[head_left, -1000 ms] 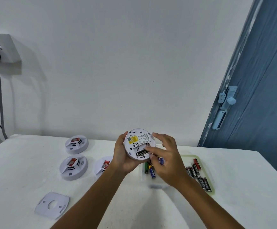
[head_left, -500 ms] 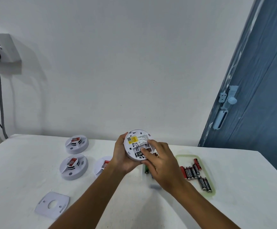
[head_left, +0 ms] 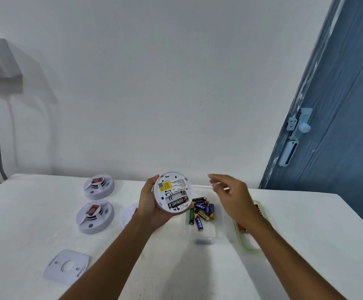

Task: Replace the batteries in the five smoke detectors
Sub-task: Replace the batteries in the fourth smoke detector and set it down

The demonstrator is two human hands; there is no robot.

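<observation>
the left hand (head_left: 149, 204) grips the detector (head_left: 173, 192) by its rim, back side up, tilted toward the face, held above the table (head_left: 24, 213). one black battery (head_left: 178, 202) sits in the lower slot of its bay; the slot above looks empty. the right hand (head_left: 233, 199) hangs in the air over the green tray (head_left: 248, 243), fingers loose and apart, holding nothing that i can see, though it is smeared with motion.

what could go wrong: the detector is tipped, so that one battery could slide out if it is not seated. used cells (head_left: 200, 212) lie in a clear tub (head_left: 204, 240) just beside the tray of fresh ones, and a hasty reach could grab an old cell. the second one could also go in the wrong way round, since the polarity marks are too small to read from here.

hard to make out: the wrist covers most of the tray, only a red end or two (head_left: 259, 210) shows, so the count of fresh cells is unknown. a third detector (head_left: 129, 214) on the table is half hidden behind the left forearm, two more (head_left: 99, 187) stand clear, and the loose plate (head_left: 66, 266) lies near the front edge. i cannot tell which detectors are already done.
</observation>
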